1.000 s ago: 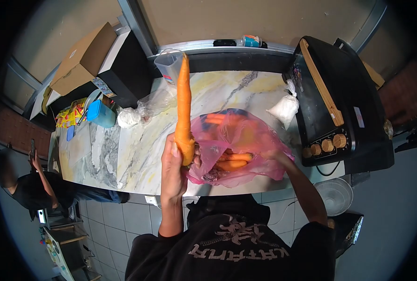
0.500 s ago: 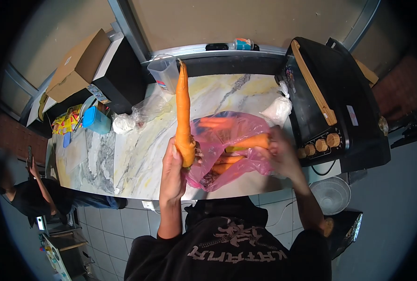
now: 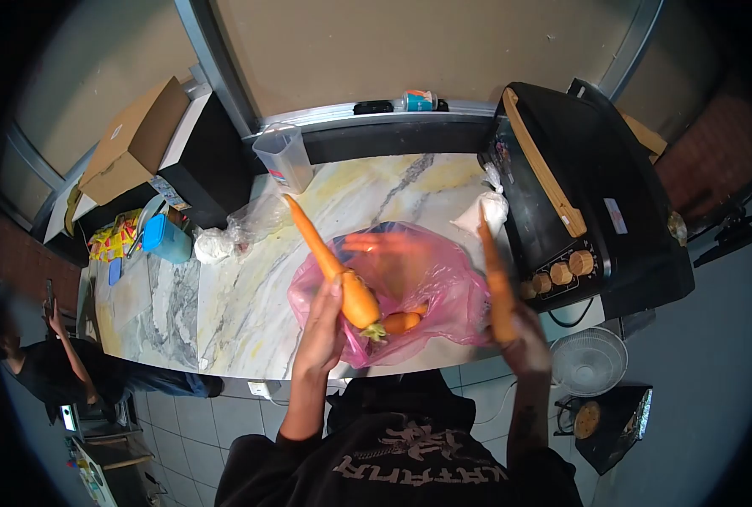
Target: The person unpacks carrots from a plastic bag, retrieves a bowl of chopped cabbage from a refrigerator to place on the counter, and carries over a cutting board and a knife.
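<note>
Pink translucent plastic: one bag [image 3: 448,296], crumpled, seemingly open toward 6 o'clock, near the front edge of a marble-patterned surface [image 3: 245,313]. Clock positions below are read from its centre.

Contents: loose carrots [image 3: 402,323] at 6 o'clock; reddish-orange shapes through the film at 12, count unclear. Hazard: the film looks thin; a snag by a finger or carrot tip could tear it or drag it, and the loose pieces could roll off the near edge.

Left hand [image 3: 318,336]: at 8 o'clock, gripping one large carrot [image 3: 329,269] by its thick half, tip toward 11. Hazard: the long tip might swing if the thumb slackens, dropping the carrot onto the bag.

Right hand [image 3: 528,342]: at 4 o'clock, blurred, closed round the lower end of a second carrot [image 3: 500,291], tip toward 12. Hazard: a sideways sweep might strike the knobs [image 3: 560,272] at 3 o'clock.

Also listed: knotted white bag [image 3: 484,211] at 2 o'clock, beside the black oven [image 3: 621,190]. Whether the second carrot's tip touches it cannot be told; a jab there could puncture it and spill the contents.
</note>
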Available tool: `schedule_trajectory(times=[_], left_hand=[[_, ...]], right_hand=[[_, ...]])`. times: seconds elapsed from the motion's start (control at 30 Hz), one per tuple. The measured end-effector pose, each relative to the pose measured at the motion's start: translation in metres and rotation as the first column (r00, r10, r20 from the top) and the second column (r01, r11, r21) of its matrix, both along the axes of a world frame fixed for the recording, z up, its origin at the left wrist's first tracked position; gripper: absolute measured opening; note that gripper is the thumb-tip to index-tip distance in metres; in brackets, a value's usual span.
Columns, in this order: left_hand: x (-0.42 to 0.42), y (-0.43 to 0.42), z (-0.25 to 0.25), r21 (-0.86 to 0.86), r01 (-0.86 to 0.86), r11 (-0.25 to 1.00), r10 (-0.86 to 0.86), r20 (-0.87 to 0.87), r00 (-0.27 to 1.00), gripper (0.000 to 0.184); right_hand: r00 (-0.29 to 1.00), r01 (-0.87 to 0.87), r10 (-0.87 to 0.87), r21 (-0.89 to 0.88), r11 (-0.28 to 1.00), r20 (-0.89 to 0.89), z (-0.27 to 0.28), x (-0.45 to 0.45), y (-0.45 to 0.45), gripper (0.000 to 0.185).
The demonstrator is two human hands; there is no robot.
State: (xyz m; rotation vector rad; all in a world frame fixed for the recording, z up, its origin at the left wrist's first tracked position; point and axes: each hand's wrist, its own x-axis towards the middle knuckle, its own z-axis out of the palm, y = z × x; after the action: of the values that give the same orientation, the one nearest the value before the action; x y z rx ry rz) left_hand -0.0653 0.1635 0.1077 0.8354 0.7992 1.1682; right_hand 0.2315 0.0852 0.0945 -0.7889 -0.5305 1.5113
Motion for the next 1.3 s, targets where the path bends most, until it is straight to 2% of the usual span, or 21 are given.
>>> schedule_trajectory(times=[0.07, 0.1, 0.17, 0.2, 0.3, 0.33, 0.37, 0.5, 0.57, 0.7, 0.8, 0.83, 0.9, 0.93, 0.97, 1.07, 1.1, 1.17, 1.2, 1.27, 1.3], left_hand=[[0.008, -0.003, -0.001, 0.039, 0.091, 0.995, -0.090, -0.038, 0.995, 0.038], [0.012, -0.006, -0.002, 0.075, 0.178, 0.981, -0.173, -0.074, 0.982, 0.036], [0.019, -0.011, -0.004, 0.091, 0.215, 0.972, -0.200, -0.150, 0.968, 0.035], [0.023, -0.015, -0.002, 0.108, 0.226, 0.968, -0.203, -0.185, 0.961, 0.034], [0.031, -0.022, 0.008, 0.148, 0.237, 0.960, -0.192, -0.268, 0.944, 0.031], [0.033, -0.023, 0.013, 0.190, 0.273, 0.943, -0.192, -0.359, 0.913, 0.032], [0.035, -0.026, 0.015, 0.223, 0.315, 0.923, -0.190, -0.446, 0.874, 0.032], [0.036, -0.033, 0.015, 0.183, 0.282, 0.942, -0.195, -0.386, 0.902, 0.031], [0.033, -0.036, 0.022, 0.142, 0.264, 0.954, -0.199, -0.357, 0.912, 0.032], [0.029, -0.043, 0.032, 0.217, 0.302, 0.928, -0.180, -0.450, 0.875, 0.031], [0.053, -0.055, 0.054, 0.191, 0.262, 0.946, -0.160, -0.428, 0.889, 0.033], [0.060, -0.058, 0.051, 0.186, 0.260, 0.948, -0.160, -0.428, 0.890, 0.033], [0.074, -0.060, 0.042, 0.225, 0.337, 0.914, -0.123, -0.638, 0.760, 0.033], [0.082, -0.064, 0.055, 0.176, 0.337, 0.925, -0.103, -0.737, 0.668, 0.035], [0.087, -0.067, 0.057, 0.175, 0.333, 0.927, -0.100, -0.739, 0.666, 0.035], [0.092, -0.069, 0.056, 0.208, 0.294, 0.933, 0.064, -0.899, 0.434, 0.041], [0.092, -0.069, 0.054, 0.210, 0.287, 0.935, 0.070, -0.899, 0.431, 0.041], [0.095, -0.073, 0.049, 0.326, 0.310, 0.893, 0.246, -0.930, 0.272, 0.040], [0.095, -0.073, 0.047, 0.323, 0.304, 0.896, 0.244, -0.931, 0.270, 0.040], [0.091, -0.068, 0.045, 0.316, 0.231, 0.920, 0.184, -0.870, 0.457, 0.036], [0.084, -0.064, 0.046, 0.317, 0.227, 0.921, 0.188, -0.870, 0.455, 0.036]], right_hand=[[0.951, -0.198, 0.171, 0.085, 0.976, 0.256, -0.004, -0.019, 0.004, 0.055], [0.954, -0.193, 0.168, 0.080, 0.978, 0.248, -0.002, -0.026, 0.004, 0.055], [0.969, -0.241, 0.235, 0.106, 0.965, 0.073, 0.011, -0.036, 0.011, 0.046], [0.956, -0.286, 0.270, 0.159, 0.945, 0.115, 0.016, -0.037, 0.015, 0.045], [0.930, -0.367, 0.362, 0.226, 0.902, 0.064, 0.012, -0.035, 0.023, 0.039], [0.928, -0.371, 0.368, 0.230, 0.900, 0.060, 0.013, -0.033, 0.024, 0.039], [0.923, -0.383, 0.366, 0.207, 0.900, 0.118, 0.013, -0.031, 0.023, 0.036], [0.871, -0.452, 0.398, 0.152, 0.879, 0.289, 0.010, -0.012, 0.017, 0.037], [0.880, -0.446, 0.398, 0.160, 0.881, 0.260, 0.011, -0.004, 0.013, 0.036], [0.819, -0.574, 0.556, 0.153, 0.805, 0.145, 0.020, 0.013, 0.011, 0.032], [0.851, -0.520, 0.512, 0.314, 0.795, 0.116, 0.011, 0.000, 0.011, 0.041], [0.850, -0.522, 0.515, 0.311, 0.794, 0.113, 0.011, -0.013, 0.009, 0.041], [0.963, -0.266, 0.268, 0.063, 0.962, -0.036, 0.014, -0.044, 0.007, 0.044], [0.966, -0.258, 0.259, 0.055, 0.964, -0.008, 0.002, -0.048, 0.012, 0.049], [0.964, -0.263, 0.264, 0.056, 0.963, -0.010, -0.006, -0.048, 0.015, 0.049], [0.914, -0.387, 0.388, 0.031, 0.921, -0.115, -0.033, -0.043, 0.024, 0.054], [0.911, -0.394, 0.396, 0.035, 0.918, -0.116, -0.039, -0.043, 0.025, 0.054], [0.830, -0.482, 0.500, 0.132, 0.866, -0.248, -0.048, -0.041, 0.025, 0.055], [0.810, -0.515, 0.531, 0.133, 0.847, -0.249, -0.039, -0.041, 0.026, 0.055], [0.840, -0.482, 0.494, 0.108, 0.869, -0.224, -0.028, -0.045, 0.024, 0.055], [0.872, -0.440, 0.448, 0.087, 0.894, -0.196, -0.026, -0.046, 0.025, 0.054]])
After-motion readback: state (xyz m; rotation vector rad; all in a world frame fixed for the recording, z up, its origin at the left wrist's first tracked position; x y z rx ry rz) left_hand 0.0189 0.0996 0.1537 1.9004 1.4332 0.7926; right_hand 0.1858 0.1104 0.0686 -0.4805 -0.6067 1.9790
